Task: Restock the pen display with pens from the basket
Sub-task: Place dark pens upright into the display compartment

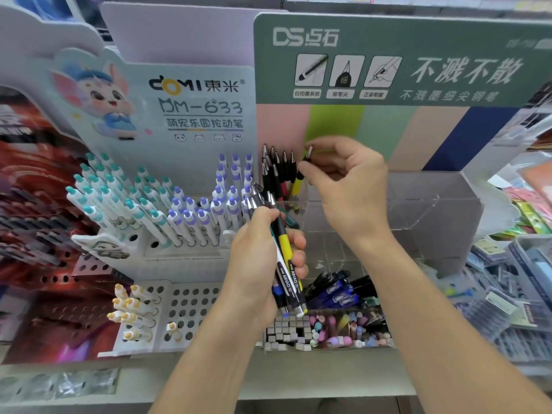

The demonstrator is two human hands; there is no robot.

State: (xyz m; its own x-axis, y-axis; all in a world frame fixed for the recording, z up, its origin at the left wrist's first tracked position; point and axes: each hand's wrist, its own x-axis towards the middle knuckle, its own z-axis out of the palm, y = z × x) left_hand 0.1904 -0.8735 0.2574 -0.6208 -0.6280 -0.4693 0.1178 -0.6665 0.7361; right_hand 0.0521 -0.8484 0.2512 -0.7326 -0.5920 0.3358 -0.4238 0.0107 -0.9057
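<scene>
A left hand [263, 252] at frame centre grips a bundle of pens [283, 258]; upper right of it, a right hand [346, 186] pinches one pen [300, 177] above a clear compartment [294, 201], a rack of pens [155, 204] at left

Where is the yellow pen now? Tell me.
In the head view, centre: the right hand pinches the yellow pen upright in the clear compartment, beside the black pens.

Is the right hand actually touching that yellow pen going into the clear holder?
Touching. The head view shows the right hand pinching the top of the yellow pen between thumb and fingertips.
</scene>
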